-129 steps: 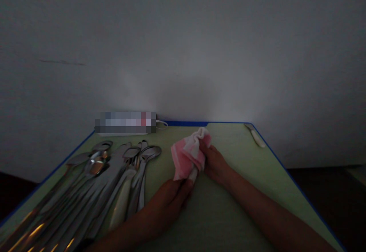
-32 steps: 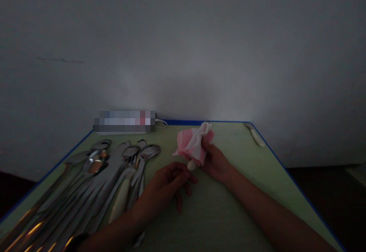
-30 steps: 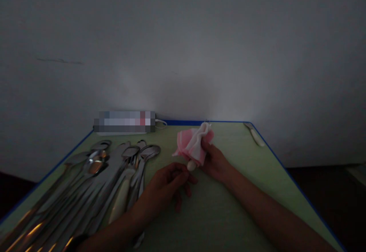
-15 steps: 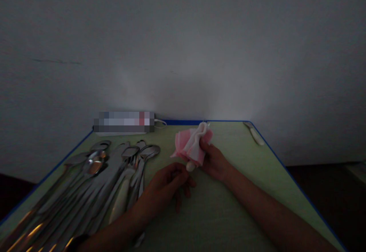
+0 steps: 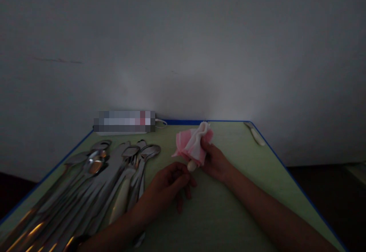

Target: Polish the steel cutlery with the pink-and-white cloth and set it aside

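Observation:
My right hand (image 5: 215, 162) is closed round a pink and white cloth (image 5: 192, 145), held just above the green table (image 5: 228, 214). The cloth is bunched about a piece of cutlery whose white handle end (image 5: 191, 166) pokes out below it. My left hand (image 5: 168, 183) sits just under that handle end, fingers curled and pinched near it. I cannot tell whether the fingers touch the handle. The room is dim.
Several metal spoons and other cutlery (image 5: 94, 191) lie side by side on the left half of the table. A white-handled utensil (image 5: 255, 134) lies alone at the far right corner. A flat box (image 5: 124, 123) rests against the grey wall at the back.
Since the oldest frame the cloth was raised and pulled toward the far edge, baring the white handle end. My left hand let go of the cloth and curled below it. The last second shows almost no motion.

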Demonstrator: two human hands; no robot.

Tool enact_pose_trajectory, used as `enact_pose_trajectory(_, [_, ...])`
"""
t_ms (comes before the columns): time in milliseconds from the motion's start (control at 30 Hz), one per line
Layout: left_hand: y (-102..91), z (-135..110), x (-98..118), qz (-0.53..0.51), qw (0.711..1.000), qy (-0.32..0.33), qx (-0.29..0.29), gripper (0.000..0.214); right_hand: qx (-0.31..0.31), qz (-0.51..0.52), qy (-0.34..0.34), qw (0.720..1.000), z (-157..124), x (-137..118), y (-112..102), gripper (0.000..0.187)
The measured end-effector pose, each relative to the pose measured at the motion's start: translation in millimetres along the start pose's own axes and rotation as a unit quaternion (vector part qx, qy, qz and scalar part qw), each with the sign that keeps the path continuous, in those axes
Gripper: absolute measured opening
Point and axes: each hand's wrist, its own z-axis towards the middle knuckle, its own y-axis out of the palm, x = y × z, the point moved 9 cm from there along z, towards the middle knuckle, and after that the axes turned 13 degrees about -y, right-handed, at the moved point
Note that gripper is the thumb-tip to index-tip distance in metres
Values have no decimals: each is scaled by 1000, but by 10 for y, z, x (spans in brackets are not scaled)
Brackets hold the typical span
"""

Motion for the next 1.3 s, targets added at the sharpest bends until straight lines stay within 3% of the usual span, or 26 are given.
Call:
enact_pose_trajectory(467, [5,-2,-33,10,1000,-13,4,24,-16,-24,-8,1000,-11,-4,-1,40])
enact_pose_trajectory(667, [38,2,-14,10,1000,12,-20,19,-20,-17,-9,1000,-14,2,8,39])
enact_pose_trajectory(1300, [36,13,-45,14,999,12,-30,17,1,-14,-10,1000,0,4,-37,37])
